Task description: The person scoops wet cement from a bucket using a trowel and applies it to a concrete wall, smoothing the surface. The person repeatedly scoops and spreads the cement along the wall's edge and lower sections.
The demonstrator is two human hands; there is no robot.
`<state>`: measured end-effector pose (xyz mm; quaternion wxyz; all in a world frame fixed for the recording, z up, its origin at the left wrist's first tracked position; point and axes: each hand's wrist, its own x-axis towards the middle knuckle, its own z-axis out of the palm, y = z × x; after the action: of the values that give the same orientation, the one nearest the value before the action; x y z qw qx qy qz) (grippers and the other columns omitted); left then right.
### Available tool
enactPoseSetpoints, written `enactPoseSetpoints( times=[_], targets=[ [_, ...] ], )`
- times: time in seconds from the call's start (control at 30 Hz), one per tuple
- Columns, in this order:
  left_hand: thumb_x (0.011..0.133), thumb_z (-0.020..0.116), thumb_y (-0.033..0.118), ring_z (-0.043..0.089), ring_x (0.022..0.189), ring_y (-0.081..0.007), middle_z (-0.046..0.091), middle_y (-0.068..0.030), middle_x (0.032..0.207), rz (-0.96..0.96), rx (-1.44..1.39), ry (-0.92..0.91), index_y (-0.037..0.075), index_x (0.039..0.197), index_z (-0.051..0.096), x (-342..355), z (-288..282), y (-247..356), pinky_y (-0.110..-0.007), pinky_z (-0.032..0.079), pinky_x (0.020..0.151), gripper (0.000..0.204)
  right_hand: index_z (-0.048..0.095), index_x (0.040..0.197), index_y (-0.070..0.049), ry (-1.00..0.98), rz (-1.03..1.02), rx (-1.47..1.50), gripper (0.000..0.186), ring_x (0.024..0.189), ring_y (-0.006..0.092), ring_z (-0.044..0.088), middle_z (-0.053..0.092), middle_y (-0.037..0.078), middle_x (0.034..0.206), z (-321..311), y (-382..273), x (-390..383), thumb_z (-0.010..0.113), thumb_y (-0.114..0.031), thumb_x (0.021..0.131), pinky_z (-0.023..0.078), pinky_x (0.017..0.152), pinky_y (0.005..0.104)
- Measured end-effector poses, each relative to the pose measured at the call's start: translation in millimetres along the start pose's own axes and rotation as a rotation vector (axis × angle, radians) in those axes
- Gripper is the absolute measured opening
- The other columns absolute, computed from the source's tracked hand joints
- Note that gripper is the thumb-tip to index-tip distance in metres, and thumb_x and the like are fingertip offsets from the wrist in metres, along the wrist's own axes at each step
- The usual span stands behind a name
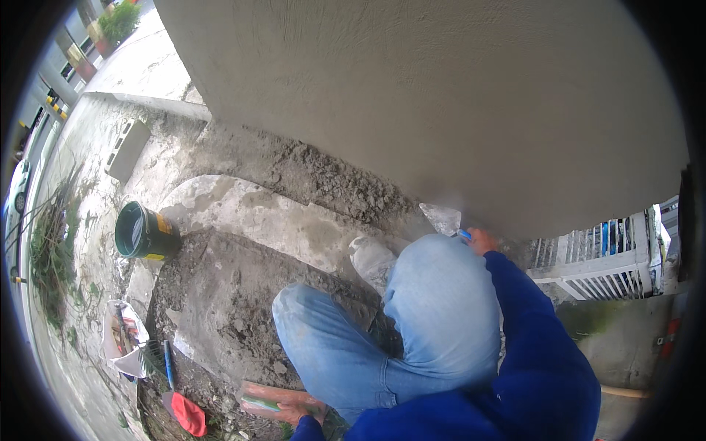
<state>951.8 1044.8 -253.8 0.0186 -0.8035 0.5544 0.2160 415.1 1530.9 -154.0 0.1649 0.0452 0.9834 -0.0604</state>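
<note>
My right hand (482, 240) is closed around the blue handle of a trowel (441, 218). The trowel's pale, mortar-smeared blade lies at the foot of the grey plastered wall (434, 95), just beyond my raised knee. Low in the picture, my left hand (294, 411) grips a flat reddish-brown float (266, 392) with a green strip on it, held near the ground beside my other knee. Part of the float is hidden under the hand and sleeve. Loose grey mortar (331, 173) lies along the wall's base.
A dark green bucket (145, 231) stands on the left, with a hollow concrete block (128, 151) beyond it. Nearer are a white sack (121, 338), a blue-handled tool (168, 364) and a red cap (188, 415). A white slatted crate (596, 257) sits at right.
</note>
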Motion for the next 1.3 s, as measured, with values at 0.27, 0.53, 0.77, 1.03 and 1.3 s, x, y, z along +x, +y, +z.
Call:
enactPoseSetpoints(
  times=[0.27, 0.53, 0.77, 1.03, 1.3],
  targets=[
    [0.108, 0.041, 0.047, 0.062, 0.111, -0.0504, 0.06, -0.0367, 0.121, 0.024, -0.064, -0.102, -0.007, 0.136, 0.044, 3, 1, -19, -0.055, 0.05, 0.095, 0.06, 0.066, 0.089, -0.003, -0.178, -0.249, 0.232, 0.044, 0.079, 0.0397, 0.065, 0.066, 0.021, 0.081, 29, -79, 85, 0.069, -0.047, 0.09, 0.048, 0.071, 0.0491],
    [0.102, 0.056, 0.041, 0.05, 0.125, -0.0478, 0.049, -0.0324, 0.134, 0.096, 0.26, 0.125, -0.006, 0.147, 0.041, 62, -47, -18, -0.053, 0.042, 0.105, 0.066, 0.068, 0.085, -0.004, -0.293, -0.646, 0.159, 0.043, 0.073, 0.0362, 0.064, 0.067, 0.019, 0.077, 52, -191, 143, 0.072, -0.046, 0.088, 0.05, 0.073, 0.0472],
    [0.105, 0.056, 0.024, 0.059, 0.109, -0.0185, 0.058, -0.0104, 0.119, 0.636, -0.678, 0.111, 0.003, 0.144, 0.05, -20, -130, 242, -0.034, 0.049, 0.09, 0.045, 0.069, 0.085, -0.002, -0.437, -0.597, 0.229, 0.045, 0.069, 0.0241, 0.059, 0.062, 0.013, 0.07, 42, -180, 162, 0.074, -0.046, 0.087, 0.048, 0.071, 0.0415],
    [0.1, 0.062, 0.029, 0.066, 0.104, -0.0344, 0.064, -0.0199, 0.113, 1.345, -0.242, -0.746, 0.004, 0.128, 0.062, -194, -54, 389, -0.043, 0.054, 0.087, 0.037, 0.067, 0.083, 0.001, -0.397, -0.547, 0.245, 0.048, 0.066, 0.0195, 0.055, 0.058, 0.009, 0.066, 14, -186, 167, 0.074, -0.046, 0.088, 0.046, 0.067, 0.0391],
    [0.089, 0.067, 0.034, 0.066, 0.113, -0.0401, 0.071, -0.0226, 0.114, 1.359, 0.555, -1.07, 0.009, 0.124, 0.066, -191, 56, 309, -0.051, 0.052, 0.097, 0.043, 0.07, 0.086, 0.002, -0.371, -0.706, 0.117, 0.045, 0.066, 0.0213, 0.062, 0.064, 0.011, 0.068, -14, -258, 127, 0.072, -0.044, 0.087, 0.049, 0.066, 0.0405]
  ],
)
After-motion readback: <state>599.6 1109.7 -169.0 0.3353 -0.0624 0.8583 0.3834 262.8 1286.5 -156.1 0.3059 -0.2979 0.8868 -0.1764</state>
